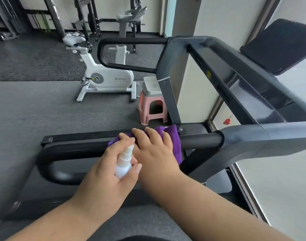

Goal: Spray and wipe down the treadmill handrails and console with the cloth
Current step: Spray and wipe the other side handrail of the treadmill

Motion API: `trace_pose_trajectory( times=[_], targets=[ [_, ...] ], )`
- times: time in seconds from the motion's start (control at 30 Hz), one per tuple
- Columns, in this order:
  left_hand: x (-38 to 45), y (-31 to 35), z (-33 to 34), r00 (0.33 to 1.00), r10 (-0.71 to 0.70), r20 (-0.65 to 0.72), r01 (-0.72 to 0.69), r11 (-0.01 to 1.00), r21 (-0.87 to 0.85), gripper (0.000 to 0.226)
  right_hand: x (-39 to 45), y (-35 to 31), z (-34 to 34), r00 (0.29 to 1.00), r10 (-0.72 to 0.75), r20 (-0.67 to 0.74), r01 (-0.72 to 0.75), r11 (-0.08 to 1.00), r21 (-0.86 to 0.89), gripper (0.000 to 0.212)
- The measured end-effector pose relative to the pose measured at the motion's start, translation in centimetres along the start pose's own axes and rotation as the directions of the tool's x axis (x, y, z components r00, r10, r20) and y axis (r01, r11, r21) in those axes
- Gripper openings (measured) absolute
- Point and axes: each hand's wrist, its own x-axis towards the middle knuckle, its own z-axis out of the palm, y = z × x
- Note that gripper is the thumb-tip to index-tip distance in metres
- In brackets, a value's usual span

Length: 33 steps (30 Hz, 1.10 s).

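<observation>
My left hand [107, 169] grips a small white spray bottle [124, 161], its nozzle pointing up and away, held just in front of the near black handrail [201, 140]. A purple cloth [175, 145] is draped over that handrail, and my right hand [154, 148] presses it down with fingers wrapped over the bar. The far handrail [131, 41] loops out at the upper middle. The treadmill console [249, 94] and its dark screen [279, 46] lie to the right.
A pink stool [153, 108] stands on the floor beyond the near rail. A white exercise bike [105, 77] is behind it, with dark weight racks [86, 18] further back. A window [279, 180] lies to the right. The treadmill deck [141, 221] is below my arms.
</observation>
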Motion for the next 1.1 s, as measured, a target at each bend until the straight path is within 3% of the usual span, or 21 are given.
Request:
trace_pose_trajectory(
  times=[0.07, 0.23, 0.47, 0.67, 0.83, 0.9, 1.0, 1.1],
  targets=[
    [-0.3, -0.9, -1.3, 1.000, -0.005, -0.008, 0.005, 1.000, -0.019, 0.055, 1.1, -2.0, 0.1, 0.999, -0.004, 0.039, 0.004, 1.000, 0.015, 0.089],
    [-0.9, -4.0, -5.6, 0.999, -0.029, -0.028, 0.027, 0.997, -0.067, 0.053, 0.3, -0.6, -1.0, 0.993, 0.027, -0.117, -0.026, 1.000, 0.003, 0.070],
    [-4.0, -10.0, -12.9, 0.997, -0.065, -0.033, 0.060, 0.988, -0.140, 0.052, 0.8, -4.4, 0.2, 0.949, 0.264, -0.172, -0.270, 0.963, -0.010, 0.076],
    [-6.0, -14.3, -16.9, 0.992, -0.078, -0.100, 0.058, 0.981, -0.187, 0.056, 6.4, -17.3, 2.5, 0.981, 0.017, -0.192, -0.036, 0.995, -0.095, 0.068],
    [-6.6, -16.6, -18.9, 0.996, -0.022, -0.085, 0.002, 0.973, -0.231, 0.058, 8.6, -24.2, 5.2, 0.975, -0.189, 0.114, 0.219, 0.890, -0.400, 0.065],
    [-6.7, -17.2, -19.2, 0.997, -0.030, -0.074, 0.009, 0.964, -0.265, 0.057, 8.6, -24.4, 5.4, 0.963, -0.220, 0.153, 0.267, 0.849, -0.456, 0.060],
    [-6.6, -17.4, -19.1, 0.999, -0.010, -0.048, -0.004, 0.959, -0.282, 0.057, 8.3, -23.0, 4.6, 0.968, -0.250, 0.003, 0.235, 0.908, -0.347, 0.042],
    [-6.3, -17.4, -18.9, 1.000, 0.000, -0.017, -0.005, 0.955, -0.296, 0.057, 7.7, -20.4, 3.2, 0.986, -0.129, -0.101, 0.116, 0.985, -0.128, 0.053]
  ],
)
